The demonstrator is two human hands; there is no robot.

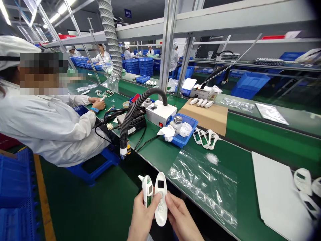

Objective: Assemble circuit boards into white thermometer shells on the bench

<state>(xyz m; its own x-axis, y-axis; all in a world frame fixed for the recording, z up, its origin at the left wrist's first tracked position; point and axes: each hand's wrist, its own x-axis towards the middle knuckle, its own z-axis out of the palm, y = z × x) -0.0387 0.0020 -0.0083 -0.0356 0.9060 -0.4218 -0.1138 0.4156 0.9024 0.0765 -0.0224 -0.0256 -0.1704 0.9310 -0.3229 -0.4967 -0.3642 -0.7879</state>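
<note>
My left hand holds a white thermometer body with an exposed green circuit board, its probe tip pointing up-left. My right hand grips a white front shell with a small dark display window, held upright against the first part. Both hands are low in the view, off the near edge of the green bench. A clear plastic bag lies flat on the bench just beyond my hands.
A blue tray with a small jar and white cloths stands behind the bag, with several green-board shells beside it. A black fume hose, a white box, cardboard and white sheet are nearby. A seated co-worker works at left.
</note>
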